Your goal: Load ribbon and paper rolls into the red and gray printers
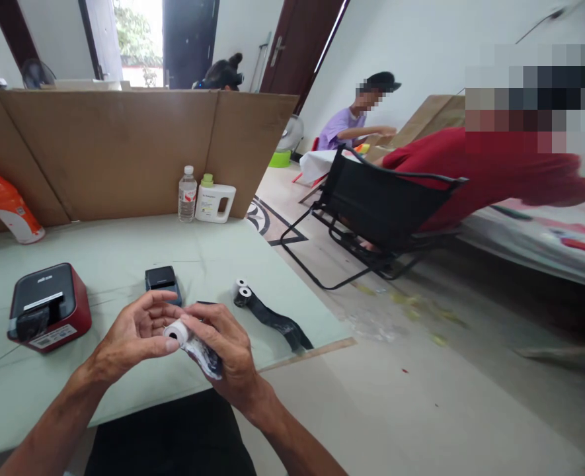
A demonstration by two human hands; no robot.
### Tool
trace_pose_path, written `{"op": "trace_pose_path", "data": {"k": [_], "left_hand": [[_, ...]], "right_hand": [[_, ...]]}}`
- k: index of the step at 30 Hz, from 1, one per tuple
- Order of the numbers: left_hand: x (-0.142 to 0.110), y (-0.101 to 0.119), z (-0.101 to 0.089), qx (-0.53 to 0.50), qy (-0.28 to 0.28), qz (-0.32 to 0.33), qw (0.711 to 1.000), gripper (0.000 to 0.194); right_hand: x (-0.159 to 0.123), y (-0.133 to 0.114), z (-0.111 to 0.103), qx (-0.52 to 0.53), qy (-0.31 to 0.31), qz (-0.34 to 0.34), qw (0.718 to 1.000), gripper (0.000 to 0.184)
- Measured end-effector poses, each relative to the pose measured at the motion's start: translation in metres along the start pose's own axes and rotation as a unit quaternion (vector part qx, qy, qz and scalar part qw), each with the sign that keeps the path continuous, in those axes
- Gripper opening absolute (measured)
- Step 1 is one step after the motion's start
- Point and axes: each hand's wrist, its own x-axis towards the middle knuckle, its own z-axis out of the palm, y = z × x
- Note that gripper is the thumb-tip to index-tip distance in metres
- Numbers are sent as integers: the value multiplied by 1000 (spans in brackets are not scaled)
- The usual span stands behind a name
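A small white paper roll [176,332] with a dark core sits between my hands, over the table's near edge. My right hand [230,347] is closed on this roll and on a crumpled black-and-white strip [203,356] that trails from it into the palm. At the roll's left side, my left hand [136,329] has its fingers apart and curved, its thumb tip at the roll's edge. Just beyond the fingers lies a small dark device [162,281]. To the right, two small rolls [242,295] stand on the table, with a black strip [277,322] running toward the edge.
A red-and-black printer [49,307] stands at left on the pale green table [108,251]. An orange bottle [7,198], a water bottle [188,195] and a white jug [214,200] stand before a cardboard screen [123,152]. On the right, a person in red sits in a folding chair [371,198].
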Motion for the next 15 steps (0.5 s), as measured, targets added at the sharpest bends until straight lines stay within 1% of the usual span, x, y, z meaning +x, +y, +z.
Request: {"op": "trace_pose_path", "data": {"k": [1, 2, 3, 4, 5, 6, 7, 8, 9, 10, 13, 15], "left_hand": [[0, -1, 0, -1, 5, 11, 1000, 67], [-1, -3, 1, 6, 18, 31, 999, 67], [-1, -4, 2, 21, 39, 58, 997, 66], [-2, -5, 4, 44, 66, 91, 993, 66], [-3, -6, 6, 72, 93, 125, 985, 65], [-4, -7, 9, 104, 115, 155, 976, 64], [-5, -7, 12, 140, 129, 180, 965, 64], [-7, -8, 14, 180, 135, 199, 954, 62], [-8, -8, 16, 223, 132, 213, 942, 61], [-9, -7, 17, 263, 125, 226, 929, 59], [-12, -3, 16, 354, 93, 258, 894, 61], [-12, 2, 14, 391, 80, 274, 875, 63]], "right_hand": [[-3, 0, 2, 10, 23, 43, 999, 48], [-6, -1, 5, 35, 49, 104, 993, 50], [-9, -3, 9, 79, 69, 177, 979, 53], [-12, -5, 12, 146, 73, 250, 954, 56], [-14, -8, 16, 230, 63, 311, 920, 59], [-15, -12, 20, 318, 45, 353, 879, 63], [-15, -15, 24, 396, 29, 375, 838, 66], [-14, -19, 28, 455, 21, 385, 803, 68], [-13, -23, 31, 490, 24, 392, 778, 68], [-11, -26, 33, 505, 37, 402, 763, 65], [-4, -31, 36, 496, 74, 441, 744, 53], [-3, -31, 35, 483, 77, 452, 746, 52]]}}
